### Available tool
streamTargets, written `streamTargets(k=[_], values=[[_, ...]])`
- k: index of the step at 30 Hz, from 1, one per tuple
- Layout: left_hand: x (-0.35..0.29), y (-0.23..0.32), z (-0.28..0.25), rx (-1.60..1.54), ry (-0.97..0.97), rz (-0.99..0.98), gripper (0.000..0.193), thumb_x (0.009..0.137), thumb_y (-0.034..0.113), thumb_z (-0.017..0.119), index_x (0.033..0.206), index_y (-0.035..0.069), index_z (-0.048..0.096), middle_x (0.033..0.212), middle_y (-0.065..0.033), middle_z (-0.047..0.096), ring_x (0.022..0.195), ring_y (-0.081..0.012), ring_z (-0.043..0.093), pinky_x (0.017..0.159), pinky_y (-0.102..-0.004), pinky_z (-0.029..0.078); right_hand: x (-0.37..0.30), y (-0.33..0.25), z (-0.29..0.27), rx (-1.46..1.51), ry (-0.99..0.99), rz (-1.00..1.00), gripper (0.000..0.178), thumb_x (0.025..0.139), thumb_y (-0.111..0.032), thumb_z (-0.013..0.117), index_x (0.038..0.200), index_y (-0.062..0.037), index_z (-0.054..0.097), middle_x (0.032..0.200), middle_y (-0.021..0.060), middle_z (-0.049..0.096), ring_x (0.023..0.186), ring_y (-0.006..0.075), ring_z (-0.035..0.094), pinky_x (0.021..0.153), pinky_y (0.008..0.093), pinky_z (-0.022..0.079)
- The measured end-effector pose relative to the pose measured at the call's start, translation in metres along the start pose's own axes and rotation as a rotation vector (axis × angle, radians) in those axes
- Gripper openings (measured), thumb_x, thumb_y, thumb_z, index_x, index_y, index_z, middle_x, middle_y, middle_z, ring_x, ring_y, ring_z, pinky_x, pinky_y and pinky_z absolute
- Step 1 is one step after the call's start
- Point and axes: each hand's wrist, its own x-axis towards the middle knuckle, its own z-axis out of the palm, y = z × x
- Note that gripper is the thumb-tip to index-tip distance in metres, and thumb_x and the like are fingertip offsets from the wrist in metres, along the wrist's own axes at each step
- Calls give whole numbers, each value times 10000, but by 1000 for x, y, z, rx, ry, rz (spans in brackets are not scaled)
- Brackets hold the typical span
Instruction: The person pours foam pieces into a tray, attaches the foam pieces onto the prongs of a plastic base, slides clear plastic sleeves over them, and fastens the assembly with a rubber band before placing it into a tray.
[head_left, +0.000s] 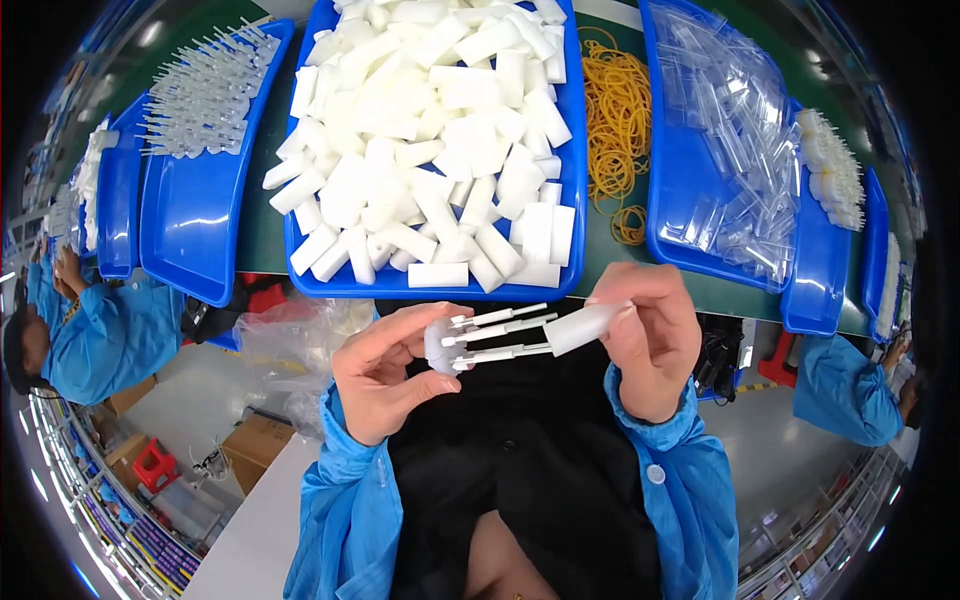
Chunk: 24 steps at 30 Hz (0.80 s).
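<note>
My left hand (385, 368) is closed on the round white base of a small plastic part (443, 346). Several thin white rods stick out from that base toward my right hand. Between the thumb and fingers of my right hand (650, 335) is a white foam block (580, 328). The block's left end meets the tips of the lower rods; the upper rod tip is free. How far a rod goes into the foam cannot be made out. Just beyond my hands, a blue tray (440, 290) is heaped with similar white foam blocks (420, 130).
At left, a blue tray (190, 225) holds rows of white rodded parts (210, 95). Yellow rubber bands (615, 120) lie right of the foam. Another blue tray (680, 180) carries clear plastic pieces (740, 130). Co-workers in blue sleeves (115, 335) sit at both sides.
</note>
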Motion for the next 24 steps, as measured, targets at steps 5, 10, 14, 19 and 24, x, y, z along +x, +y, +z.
streamTargets(k=[5, 10, 14, 19, 24], values=[[-3, -3, -3, 183, 79, 61, 626, 664, 154, 787, 1182, -59, 509, 1096, -242, 569, 949, -339, 610, 759, -417, 555, 3, 8, -4, 24, 10, -71, 117, 872, -18, 535, 972, 33, 502, 879, 105, 552, 753, 101, 512, 683, 211, 421], [-2, -1, -4, 180, 128, 56, 572, 629, -11, 774, 1153, -57, 549, 1104, -216, 582, 963, -247, 606, 796, -319, 524, 6, 13, -9, 114, -75, 7, 124, 859, -5, 544, 975, 27, 514, 876, 100, 564, 727, 90, 508, 659, 192, 408], [1, 4, -2, 292, 82, 98, 567, 620, -13, 777, 1143, -50, 560, 1087, -209, 594, 949, -240, 615, 785, -312, 526, 8, 12, -2, -105, -20, -45, 120, 828, 13, 570, 946, 20, 556, 816, 88, 568, 661, 88, 484, 595, 191, 383], [3, 5, 3, 354, 80, 162, 555, 617, -13, 778, 1131, -48, 570, 1076, -207, 603, 933, -225, 622, 766, -298, 529, 15, 15, 8, -434, -79, -227, 154, 750, 29, 630, 901, 1, 635, 743, 66, 581, 617, 120, 453, 514, 220, 338], [3, 5, 0, 309, 92, 163, 558, 620, -9, 779, 1134, -53, 564, 1075, -214, 600, 944, -240, 619, 781, -306, 529, 12, 14, 11, -448, 35, -248, 168, 701, 19, 692, 852, -26, 633, 818, 72, 640, 712, 179, 498, 587, 242, 384]])
